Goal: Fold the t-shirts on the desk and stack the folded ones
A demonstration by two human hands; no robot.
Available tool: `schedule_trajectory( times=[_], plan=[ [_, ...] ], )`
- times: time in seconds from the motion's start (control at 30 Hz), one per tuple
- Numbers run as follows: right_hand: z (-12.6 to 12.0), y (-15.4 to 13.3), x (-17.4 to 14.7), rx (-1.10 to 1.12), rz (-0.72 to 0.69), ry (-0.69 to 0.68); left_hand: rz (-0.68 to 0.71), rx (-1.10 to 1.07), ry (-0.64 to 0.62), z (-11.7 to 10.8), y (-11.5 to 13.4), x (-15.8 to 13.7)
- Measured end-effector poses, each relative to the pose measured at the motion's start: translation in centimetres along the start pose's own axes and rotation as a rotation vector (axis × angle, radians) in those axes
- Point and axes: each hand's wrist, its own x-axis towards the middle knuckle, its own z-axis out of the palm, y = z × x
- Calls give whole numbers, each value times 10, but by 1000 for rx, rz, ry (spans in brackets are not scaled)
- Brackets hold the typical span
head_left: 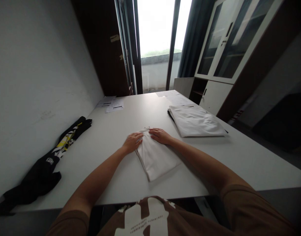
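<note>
A folded white garment [156, 159] lies flat on the white table [130, 114] in front of me, narrower at its far end. My left hand [132, 143] rests on its far left edge with the fingers stretched out over the cloth. On the far right part of the same garment lies my right hand [160, 135], palm down, fingers extended toward the left. Neither hand wraps round the cloth. Whether it is a shirt or another garment, I cannot tell.
A stack of folded white cloth [198, 121] lies at the table's right, with something dark beneath it. Along the left wall stretches a black garment [42, 168] with yellow and white patterning. Papers [113, 104] lie at the far left, more papers [173, 98] at the far right.
</note>
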Motion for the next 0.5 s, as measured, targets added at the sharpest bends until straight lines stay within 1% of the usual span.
schedule_trajectory(
  times=[0.27,0.5],
  plan=[
    [-2,-2,1,6,1,2,-19,-2,-20,-2,2,0],
    [-2,-3,1,-2,1,-5,-3,-1,2,0,1,0]
  ],
)
